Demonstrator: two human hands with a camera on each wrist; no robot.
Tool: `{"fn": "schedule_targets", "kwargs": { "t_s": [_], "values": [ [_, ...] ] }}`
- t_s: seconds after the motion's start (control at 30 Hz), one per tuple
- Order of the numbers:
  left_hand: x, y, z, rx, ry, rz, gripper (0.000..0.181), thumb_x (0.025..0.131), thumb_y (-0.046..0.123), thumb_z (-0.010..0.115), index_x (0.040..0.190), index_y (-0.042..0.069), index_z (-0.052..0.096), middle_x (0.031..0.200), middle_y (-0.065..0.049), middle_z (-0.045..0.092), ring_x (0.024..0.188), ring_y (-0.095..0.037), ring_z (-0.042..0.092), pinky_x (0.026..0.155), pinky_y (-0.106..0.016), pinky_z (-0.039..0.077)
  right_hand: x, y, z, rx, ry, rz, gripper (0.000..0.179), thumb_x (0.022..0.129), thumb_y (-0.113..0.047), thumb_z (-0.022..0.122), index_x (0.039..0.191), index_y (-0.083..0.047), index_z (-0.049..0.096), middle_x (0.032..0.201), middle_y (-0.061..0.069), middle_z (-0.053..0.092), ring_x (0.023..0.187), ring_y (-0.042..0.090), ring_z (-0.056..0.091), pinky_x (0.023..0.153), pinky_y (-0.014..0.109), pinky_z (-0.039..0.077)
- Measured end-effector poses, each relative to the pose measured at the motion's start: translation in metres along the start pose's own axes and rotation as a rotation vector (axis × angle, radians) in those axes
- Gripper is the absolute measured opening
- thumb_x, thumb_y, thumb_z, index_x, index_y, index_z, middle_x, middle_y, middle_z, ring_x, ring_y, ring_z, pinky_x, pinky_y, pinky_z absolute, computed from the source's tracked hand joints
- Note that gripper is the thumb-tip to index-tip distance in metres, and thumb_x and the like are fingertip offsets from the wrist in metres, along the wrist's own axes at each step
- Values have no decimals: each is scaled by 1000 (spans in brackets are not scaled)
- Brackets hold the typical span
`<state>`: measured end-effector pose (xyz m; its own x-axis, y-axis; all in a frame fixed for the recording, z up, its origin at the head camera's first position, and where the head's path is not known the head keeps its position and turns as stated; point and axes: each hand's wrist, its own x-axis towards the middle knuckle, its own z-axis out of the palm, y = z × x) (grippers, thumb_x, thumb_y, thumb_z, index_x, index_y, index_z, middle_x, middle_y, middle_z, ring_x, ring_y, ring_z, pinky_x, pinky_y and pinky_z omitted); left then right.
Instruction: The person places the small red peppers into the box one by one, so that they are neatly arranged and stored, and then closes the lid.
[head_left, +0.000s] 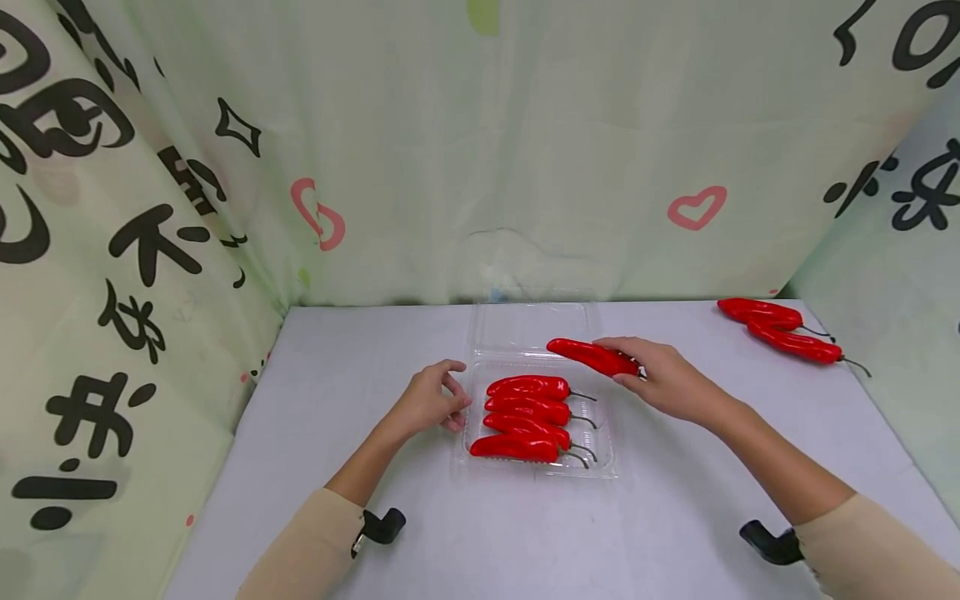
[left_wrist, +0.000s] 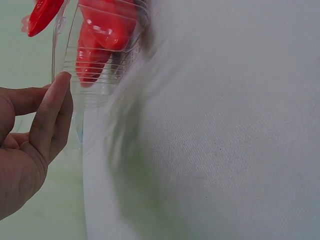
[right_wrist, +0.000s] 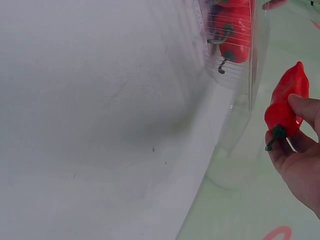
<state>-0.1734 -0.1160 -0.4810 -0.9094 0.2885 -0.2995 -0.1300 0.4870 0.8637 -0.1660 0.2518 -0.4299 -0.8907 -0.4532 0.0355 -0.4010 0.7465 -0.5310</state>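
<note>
A clear plastic clamshell box [head_left: 609, 433] lies with its lid raised at the back. Several red chili peppers [head_left: 528, 386] with dark green stems lie side by side in its tray. My right hand [head_left: 663, 379] holds another red chili pepper [head_left: 588, 354] above the box's back right part, gripping it near the stem end between thumb and fingers; the right wrist view shows this pepper [right_wrist: 282, 107] pinched. At the box's left edge is my left hand [head_left: 431, 398], its fingers loosely bent. In the left wrist view its fingertips [left_wrist: 62, 80] appear to touch the box wall.
Two more red chili peppers [head_left: 795, 342] lie at the back right corner of the white table [head_left: 360, 350]. A pale green curtain [head_left: 540, 150] with printed marks hangs behind the table and along both sides, close behind the raised lid.
</note>
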Motion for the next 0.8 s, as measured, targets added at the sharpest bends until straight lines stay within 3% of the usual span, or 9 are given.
{"fn": "schedule_targets", "kwargs": {
  "t_s": [0.43, 0.8],
  "values": [
    [2, -1, 0, -2, 1, -12, 58, 95, 6, 73, 147, 4, 48, 98, -12, 65, 60, -19, 70, 58, -29, 62, 15, -8, 14, 35, -59, -49, 52, 93, -4, 74, 141, -7, 56, 119, 10, 70, 103, 23, 65, 80, 33, 63],
    [1, 1, -1, 3, -2, -15, 59, 95, 6, 73, 148, 4, 48, 98, -12, 65, 60, -19, 69, 58, -28, 62, 26, -19, 22, 15, -82, -80, 49, 92, -7, 76, 138, -7, 61, 121, 11, 64, 105, 22, 63, 80, 29, 62]
  ]
}}
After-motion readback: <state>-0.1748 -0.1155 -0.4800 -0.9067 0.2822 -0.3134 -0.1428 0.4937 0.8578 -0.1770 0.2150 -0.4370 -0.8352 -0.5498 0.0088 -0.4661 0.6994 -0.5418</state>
